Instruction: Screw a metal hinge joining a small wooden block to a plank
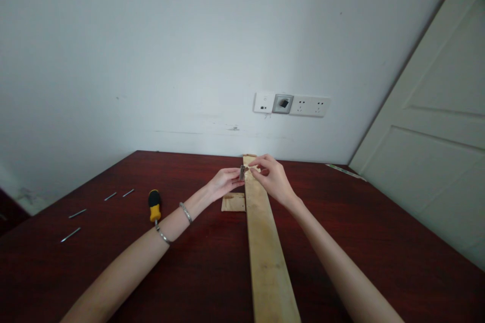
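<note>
A long pale wooden plank (267, 247) lies lengthwise on the dark red table (212, 272), running from the near edge toward the wall. My left hand (223, 182) pinches a small metal piece (242, 172) at the plank's left edge near its far end. My right hand (272, 177) is over the plank's far end, fingers bent and pinched at the same spot. What the right fingers grip is too small to make out. A small square wooden block (233, 202) lies against the plank's left side, just below my left hand.
A yellow-and-black screwdriver (154, 206) lies left of my left wrist. Several long nails (77, 213) are scattered at the table's left. Wall sockets (291, 104) sit above the table, a white door (435, 151) stands at the right.
</note>
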`<state>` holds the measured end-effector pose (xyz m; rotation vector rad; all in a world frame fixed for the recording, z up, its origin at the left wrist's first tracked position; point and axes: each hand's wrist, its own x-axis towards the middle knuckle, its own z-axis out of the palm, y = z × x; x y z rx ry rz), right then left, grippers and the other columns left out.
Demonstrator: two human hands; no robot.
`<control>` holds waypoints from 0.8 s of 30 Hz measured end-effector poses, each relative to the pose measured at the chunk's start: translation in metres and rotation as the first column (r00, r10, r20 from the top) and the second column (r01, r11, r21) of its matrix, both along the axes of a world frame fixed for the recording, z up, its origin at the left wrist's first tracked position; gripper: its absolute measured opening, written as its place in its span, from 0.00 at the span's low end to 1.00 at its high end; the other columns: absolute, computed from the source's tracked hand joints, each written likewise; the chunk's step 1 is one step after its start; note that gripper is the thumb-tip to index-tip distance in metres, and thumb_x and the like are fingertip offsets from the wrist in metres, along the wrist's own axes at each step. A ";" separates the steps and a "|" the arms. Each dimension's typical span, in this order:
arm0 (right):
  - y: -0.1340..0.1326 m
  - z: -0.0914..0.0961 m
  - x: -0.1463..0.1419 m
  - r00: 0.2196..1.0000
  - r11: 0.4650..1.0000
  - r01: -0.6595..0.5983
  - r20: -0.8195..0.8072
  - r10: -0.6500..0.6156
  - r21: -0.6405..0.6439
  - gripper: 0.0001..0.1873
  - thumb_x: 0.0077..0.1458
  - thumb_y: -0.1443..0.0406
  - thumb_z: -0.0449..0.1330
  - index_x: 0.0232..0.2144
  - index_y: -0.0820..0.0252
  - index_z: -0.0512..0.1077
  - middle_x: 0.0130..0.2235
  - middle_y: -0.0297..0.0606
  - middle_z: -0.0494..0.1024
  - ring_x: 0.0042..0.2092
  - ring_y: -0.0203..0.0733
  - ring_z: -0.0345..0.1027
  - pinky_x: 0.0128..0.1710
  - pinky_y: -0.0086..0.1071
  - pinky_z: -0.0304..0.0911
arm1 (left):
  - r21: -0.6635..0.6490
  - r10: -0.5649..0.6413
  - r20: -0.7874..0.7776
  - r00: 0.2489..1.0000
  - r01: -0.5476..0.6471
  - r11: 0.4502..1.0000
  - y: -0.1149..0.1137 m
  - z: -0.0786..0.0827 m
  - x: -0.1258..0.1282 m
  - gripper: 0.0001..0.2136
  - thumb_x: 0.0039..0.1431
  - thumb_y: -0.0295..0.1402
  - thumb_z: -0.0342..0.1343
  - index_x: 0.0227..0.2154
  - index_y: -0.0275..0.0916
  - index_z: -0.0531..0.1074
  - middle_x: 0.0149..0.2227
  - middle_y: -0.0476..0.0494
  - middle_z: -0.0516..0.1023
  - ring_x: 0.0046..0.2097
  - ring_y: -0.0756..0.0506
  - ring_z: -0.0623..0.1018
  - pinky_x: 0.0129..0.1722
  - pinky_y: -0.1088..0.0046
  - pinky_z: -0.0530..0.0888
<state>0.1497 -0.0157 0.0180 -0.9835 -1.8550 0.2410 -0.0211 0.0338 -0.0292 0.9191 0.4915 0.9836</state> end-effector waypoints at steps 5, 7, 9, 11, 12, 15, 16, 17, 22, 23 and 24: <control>0.006 -0.011 -0.004 0.999 0.993 0.039 0.028 -0.036 -0.111 0.07 0.50 0.63 0.59 0.32 0.60 0.75 0.27 0.34 0.76 0.26 0.34 0.68 0.28 0.29 0.65 | 0.083 0.081 -0.083 0.993 -0.074 0.994 0.003 -0.005 0.001 0.04 0.49 0.25 0.62 0.28 0.28 0.77 0.31 0.40 0.78 0.33 0.49 0.76 0.40 0.71 0.73; 0.008 -0.016 -0.005 0.999 0.979 0.039 0.012 -0.037 -0.201 0.09 0.50 0.62 0.59 0.32 0.60 0.75 0.26 0.35 0.77 0.25 0.35 0.69 0.26 0.27 0.65 | 0.129 0.127 -0.106 0.986 -0.113 0.985 0.002 -0.007 0.002 0.05 0.48 0.27 0.63 0.28 0.29 0.77 0.33 0.39 0.78 0.34 0.49 0.76 0.41 0.70 0.72; 0.010 -0.021 -0.005 0.999 0.963 0.029 -0.006 -0.032 -0.267 0.10 0.50 0.61 0.59 0.31 0.61 0.75 0.26 0.36 0.77 0.25 0.36 0.71 0.23 0.26 0.65 | 0.169 0.167 -0.120 0.979 -0.145 0.975 0.001 -0.007 0.004 0.05 0.48 0.28 0.63 0.28 0.30 0.78 0.33 0.39 0.78 0.35 0.48 0.75 0.42 0.69 0.72; 0.011 -0.025 -0.006 1.000 0.949 0.010 -0.025 -0.019 -0.314 0.10 0.50 0.61 0.58 0.30 0.61 0.75 0.25 0.37 0.77 0.25 0.36 0.71 0.20 0.25 0.64 | 0.199 0.190 -0.136 0.972 -0.161 0.967 0.000 -0.008 0.005 0.06 0.48 0.29 0.63 0.28 0.30 0.78 0.33 0.40 0.78 0.36 0.48 0.75 0.42 0.69 0.71; 0.012 -0.027 -0.006 0.999 0.942 -0.003 -0.038 -0.010 -0.335 0.10 0.50 0.61 0.58 0.30 0.61 0.75 0.26 0.37 0.77 0.25 0.37 0.71 0.19 0.24 0.64 | 0.211 0.197 -0.145 0.970 -0.164 0.964 -0.001 -0.008 0.006 0.06 0.49 0.30 0.63 0.29 0.30 0.78 0.34 0.40 0.78 0.36 0.48 0.75 0.42 0.70 0.71; 0.014 -0.031 -0.007 0.996 0.919 -0.050 -0.092 0.015 -0.392 0.11 0.50 0.61 0.58 0.31 0.62 0.75 0.27 0.37 0.77 0.24 0.36 0.71 0.16 0.24 0.63 | 0.233 0.204 -0.161 0.966 -0.164 0.959 -0.001 -0.008 0.006 0.08 0.48 0.31 0.63 0.30 0.30 0.78 0.35 0.39 0.78 0.36 0.48 0.75 0.41 0.70 0.72; 0.015 -0.031 -0.008 0.994 0.912 -0.063 -0.109 0.021 -0.405 0.11 0.50 0.61 0.57 0.31 0.62 0.75 0.27 0.37 0.77 0.24 0.36 0.71 0.15 0.23 0.63 | 0.236 0.199 -0.165 0.966 -0.157 0.959 -0.001 -0.008 0.006 0.08 0.48 0.31 0.63 0.31 0.30 0.78 0.35 0.39 0.78 0.36 0.48 0.75 0.41 0.71 0.72; 0.015 -0.032 -0.007 0.992 0.908 -0.075 -0.126 0.025 -0.413 0.11 0.50 0.61 0.57 0.31 0.63 0.75 0.27 0.37 0.77 0.24 0.36 0.71 0.14 0.23 0.63 | 0.239 0.192 -0.167 0.967 -0.149 0.960 -0.001 -0.009 0.006 0.08 0.48 0.31 0.63 0.30 0.30 0.78 0.35 0.39 0.78 0.36 0.48 0.76 0.41 0.71 0.72; 0.018 -0.031 -0.005 0.971 0.868 -0.145 -0.237 0.032 -0.475 0.08 0.48 0.63 0.58 0.28 0.63 0.73 0.25 0.36 0.76 0.23 0.37 0.72 0.14 0.23 0.64 | 0.220 0.176 -0.143 0.974 -0.142 0.965 0.003 -0.011 0.003 0.10 0.53 0.35 0.61 0.33 0.31 0.77 0.35 0.39 0.79 0.36 0.48 0.77 0.40 0.71 0.72; 0.019 -0.030 -0.003 0.965 0.849 -0.165 -0.262 0.033 -0.501 0.08 0.48 0.63 0.58 0.27 0.63 0.72 0.25 0.36 0.76 0.24 0.36 0.72 0.14 0.23 0.64 | 0.211 0.171 -0.141 0.975 -0.139 0.968 0.004 -0.012 0.002 0.11 0.54 0.35 0.60 0.34 0.32 0.76 0.35 0.39 0.79 0.36 0.48 0.77 0.40 0.71 0.72; 0.020 -0.029 -0.002 0.959 0.829 -0.185 -0.282 0.035 -0.528 0.08 0.47 0.63 0.58 0.27 0.63 0.72 0.25 0.36 0.76 0.24 0.36 0.72 0.13 0.23 0.64 | 0.200 0.157 -0.146 0.977 -0.126 0.972 0.005 -0.013 0.001 0.11 0.54 0.36 0.60 0.35 0.32 0.76 0.35 0.38 0.79 0.36 0.48 0.77 0.40 0.71 0.72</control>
